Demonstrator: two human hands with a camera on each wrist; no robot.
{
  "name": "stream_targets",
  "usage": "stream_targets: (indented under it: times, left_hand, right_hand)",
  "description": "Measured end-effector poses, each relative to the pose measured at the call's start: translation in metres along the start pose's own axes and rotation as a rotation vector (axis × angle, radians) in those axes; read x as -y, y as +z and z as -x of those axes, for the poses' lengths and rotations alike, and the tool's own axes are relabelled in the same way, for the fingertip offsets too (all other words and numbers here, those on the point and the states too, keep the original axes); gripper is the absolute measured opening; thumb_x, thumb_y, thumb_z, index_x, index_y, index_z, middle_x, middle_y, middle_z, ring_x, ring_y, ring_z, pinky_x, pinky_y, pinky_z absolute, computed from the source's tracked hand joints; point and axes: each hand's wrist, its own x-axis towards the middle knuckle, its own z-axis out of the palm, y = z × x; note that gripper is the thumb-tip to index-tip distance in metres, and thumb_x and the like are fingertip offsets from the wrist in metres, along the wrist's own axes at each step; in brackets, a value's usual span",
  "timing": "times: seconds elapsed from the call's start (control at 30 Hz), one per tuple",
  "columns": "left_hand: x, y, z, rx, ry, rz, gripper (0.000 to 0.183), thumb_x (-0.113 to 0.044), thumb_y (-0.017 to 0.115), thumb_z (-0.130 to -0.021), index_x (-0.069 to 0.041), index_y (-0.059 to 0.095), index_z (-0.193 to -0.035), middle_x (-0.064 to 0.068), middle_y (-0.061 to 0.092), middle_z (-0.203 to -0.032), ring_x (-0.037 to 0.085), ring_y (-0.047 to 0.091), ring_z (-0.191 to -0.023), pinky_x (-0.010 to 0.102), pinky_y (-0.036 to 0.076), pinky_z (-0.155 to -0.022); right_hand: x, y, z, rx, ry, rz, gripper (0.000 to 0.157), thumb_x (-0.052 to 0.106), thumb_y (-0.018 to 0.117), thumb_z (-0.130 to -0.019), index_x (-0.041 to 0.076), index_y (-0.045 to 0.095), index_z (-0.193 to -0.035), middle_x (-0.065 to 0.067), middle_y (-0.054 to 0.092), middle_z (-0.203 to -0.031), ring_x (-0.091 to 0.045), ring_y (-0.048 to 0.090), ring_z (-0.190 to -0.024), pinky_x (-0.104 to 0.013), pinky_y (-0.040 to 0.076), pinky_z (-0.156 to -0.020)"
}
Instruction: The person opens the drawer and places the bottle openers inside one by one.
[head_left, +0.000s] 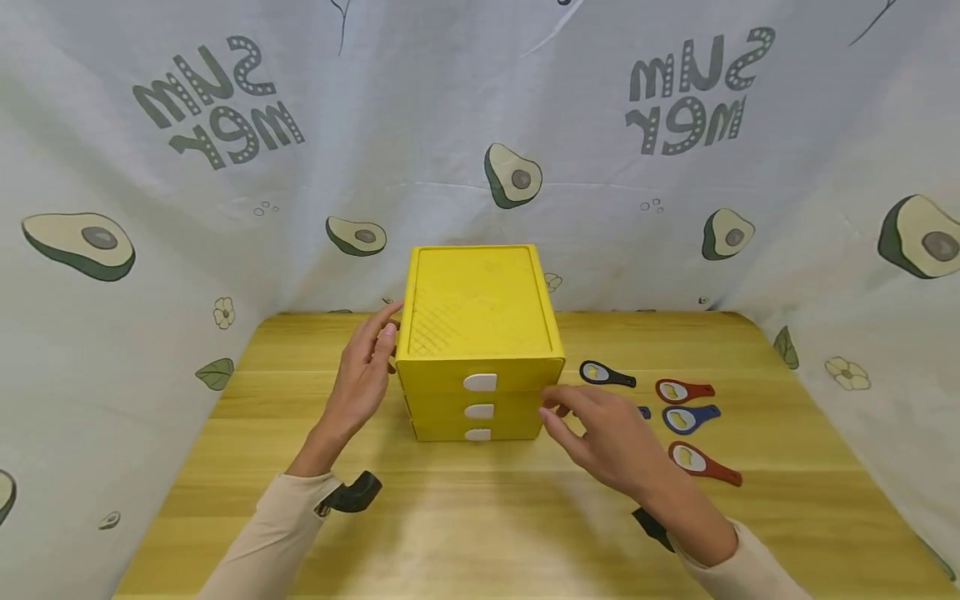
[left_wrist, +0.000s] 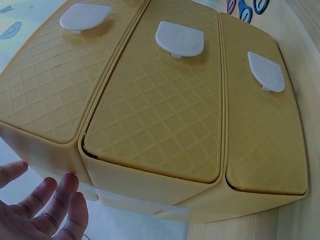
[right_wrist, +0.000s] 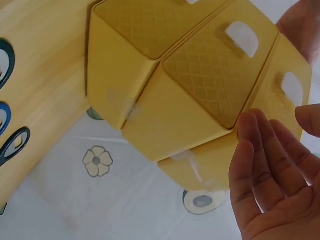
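A yellow box of three stacked drawers stands on the table, each drawer front carrying a white tab handle. All three drawers look closed. My left hand is at the box's left side, its fingers loosely spread along the side wall near the top. In the left wrist view, those fingers show close beside the upper drawer. At the front right corner is my right hand, fingers slightly bent, fingertips right at the box edge. From the right wrist, the relaxed fingers overlap the box; nothing is held.
Several small paddle-shaped pieces with white oval centres lie right of the box: a black one, red ones and blue ones, one partly behind my right hand. A white curtain printed with avocados hangs behind the wooden table.
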Motion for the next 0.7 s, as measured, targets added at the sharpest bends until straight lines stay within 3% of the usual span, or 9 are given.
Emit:
stream_targets:
  times: [0.37,0.7]
  left_hand:
    - [0.004,0.001,-0.001,0.004,-0.002,0.047,0.042,-0.027,0.044,-0.108,-0.023,0.047,-0.150,0.011,0.052,-0.131,0.021,0.050,-0.087,0.031,0.049,-0.071]
    - [0.003,0.000,-0.001,0.046,-0.027,0.137,0.044,-0.029,0.045,-0.108,-0.027,0.044,-0.152,0.010,0.048,-0.135,0.025,0.048,-0.085,0.031,0.049,-0.073]
  right_hand:
    - [0.011,0.017,-0.018,-0.020,-0.019,-0.141,0.023,0.012,0.077,-0.087,0.010,0.070,-0.108,0.003,0.074,-0.091,-0.008,0.069,-0.076,-0.023,0.054,-0.061]
    - [0.021,0.030,-0.031,-0.054,0.013,-0.255,0.016,0.008,0.073,-0.091,0.009,0.070,-0.107,0.001,0.075,-0.089,-0.007,0.068,-0.073,-0.026,0.056,-0.062]
